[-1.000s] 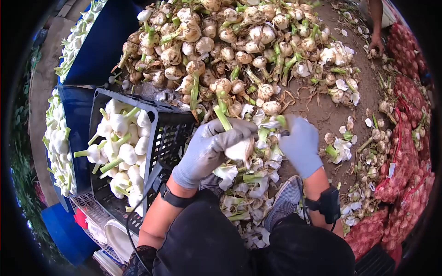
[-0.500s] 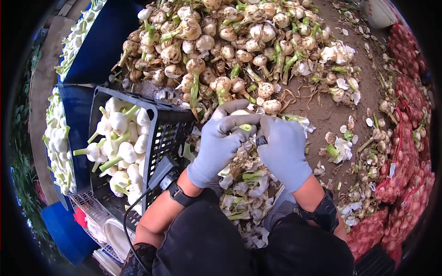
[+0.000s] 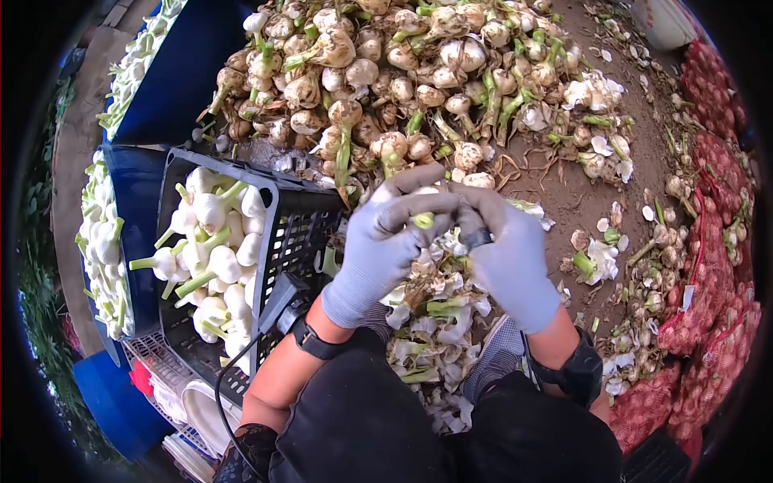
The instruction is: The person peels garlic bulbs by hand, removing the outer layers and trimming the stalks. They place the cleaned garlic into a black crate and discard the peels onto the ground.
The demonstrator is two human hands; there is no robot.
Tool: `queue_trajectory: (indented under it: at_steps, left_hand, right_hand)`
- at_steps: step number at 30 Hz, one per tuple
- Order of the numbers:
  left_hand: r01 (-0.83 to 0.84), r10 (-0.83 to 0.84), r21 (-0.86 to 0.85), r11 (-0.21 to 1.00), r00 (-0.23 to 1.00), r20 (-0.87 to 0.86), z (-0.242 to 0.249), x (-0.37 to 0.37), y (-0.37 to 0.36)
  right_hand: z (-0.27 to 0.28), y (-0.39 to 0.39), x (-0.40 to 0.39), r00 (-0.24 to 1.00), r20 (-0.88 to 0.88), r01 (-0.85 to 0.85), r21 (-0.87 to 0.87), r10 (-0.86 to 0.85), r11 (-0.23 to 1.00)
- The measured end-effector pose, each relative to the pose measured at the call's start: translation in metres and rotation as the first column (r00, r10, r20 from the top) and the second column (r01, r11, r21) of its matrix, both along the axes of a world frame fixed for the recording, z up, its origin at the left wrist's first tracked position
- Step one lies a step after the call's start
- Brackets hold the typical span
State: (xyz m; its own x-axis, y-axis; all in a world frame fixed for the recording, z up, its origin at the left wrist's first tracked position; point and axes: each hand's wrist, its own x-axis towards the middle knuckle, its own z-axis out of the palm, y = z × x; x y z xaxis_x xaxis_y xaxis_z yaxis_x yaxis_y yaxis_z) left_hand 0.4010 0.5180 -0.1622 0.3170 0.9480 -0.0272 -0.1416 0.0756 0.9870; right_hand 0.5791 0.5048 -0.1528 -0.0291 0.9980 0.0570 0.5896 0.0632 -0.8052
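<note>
Above the peel heap, my left hand [image 3: 377, 245], in a grey-white glove with soiled fingertips, curls round a garlic bulb [image 3: 423, 220]. Its cut green stem end pokes out between the fingers; most of the bulb is hidden. My right hand [image 3: 507, 249], gloved alike, is closed with bent fingers against the bulb's right side. A dark band [image 3: 477, 238] sits at that hand's thumb. Just beyond both hands lies a big pile of unpeeled, soil-stained garlic [image 3: 378, 72]. Loose garlic skins [image 3: 439, 322] cover the ground beneath.
At left, a black crate [image 3: 270, 233] holds clean white garlic bulbs [image 3: 213, 266]. Blue containers [image 3: 137, 233] with more cleaned garlic stand beyond it. Red mesh sacks [image 3: 708, 266] line the right side. A cable [image 3: 219, 394] runs along my left arm.
My right hand has turned and shifted slightly right and down, its fingers now bent over the bulb's side. The left hand stays nearly in place, the stem end a little further left.
</note>
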Motion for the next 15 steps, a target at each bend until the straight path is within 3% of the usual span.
queue_trajectory:
  at_steps: [1,2,3,5,6,8,9,11,12,13,15]
  left_hand:
    - [-0.001,0.001,0.005,1.0,1.0,0.002,0.0,0.001,0.0]
    - [0.02,-0.019,-0.024,1.0,0.999,0.045,-0.001,0.0,-0.001]
    - [0.042,-0.037,-0.054,0.998,0.995,0.089,-0.001,0.0,-0.001]
    - [0.051,-0.04,-0.082,0.995,0.99,0.136,0.008,-0.001,-0.002]
    - [0.015,0.002,-0.092,0.996,0.984,0.177,0.009,-0.002,-0.001]
    - [-0.034,0.054,-0.097,0.995,0.975,0.214,0.009,-0.005,-0.001]
    - [-0.05,0.097,-0.166,0.985,0.953,0.287,0.008,-0.006,-0.004]
    - [-0.067,0.192,-0.296,0.953,0.888,0.417,0.008,-0.01,-0.005]
    - [-0.042,0.226,-0.385,0.922,0.866,0.447,0.014,-0.015,0.001]
    - [-0.081,0.229,-0.333,0.939,0.872,0.433,0.015,-0.018,0.006]
    - [-0.215,0.27,-0.195,0.957,0.906,0.327,0.014,-0.025,0.006]
  right_hand:
    - [0.001,0.003,0.0,0.991,0.127,-0.055,0.07,0.046,0.996]
    - [-0.008,0.005,0.001,0.921,0.389,-0.12,0.22,0.026,0.968]
    - [-0.007,0.008,0.003,0.921,0.389,-0.124,0.224,0.028,0.967]
    - [-0.005,0.012,0.007,0.978,0.208,-0.024,0.053,0.013,0.998]
    - [-0.011,0.013,0.01,0.979,0.2,0.049,-0.003,-0.047,0.999]
    - [-0.023,0.007,0.022,0.963,0.253,0.089,0.043,-0.097,0.995]
    - [-0.03,0.004,0.031,0.941,0.302,0.129,0.098,-0.153,0.987]
    - [-0.045,-0.003,0.059,0.926,0.284,0.261,-0.014,-0.247,0.965]
    - [-0.052,-0.005,0.077,0.908,0.283,0.316,0.021,-0.309,0.948]
    - [-0.058,-0.008,0.093,0.887,0.278,0.37,0.05,-0.369,0.928]
    - [-0.05,-0.012,0.113,0.865,0.067,0.495,-0.282,-0.498,0.822]
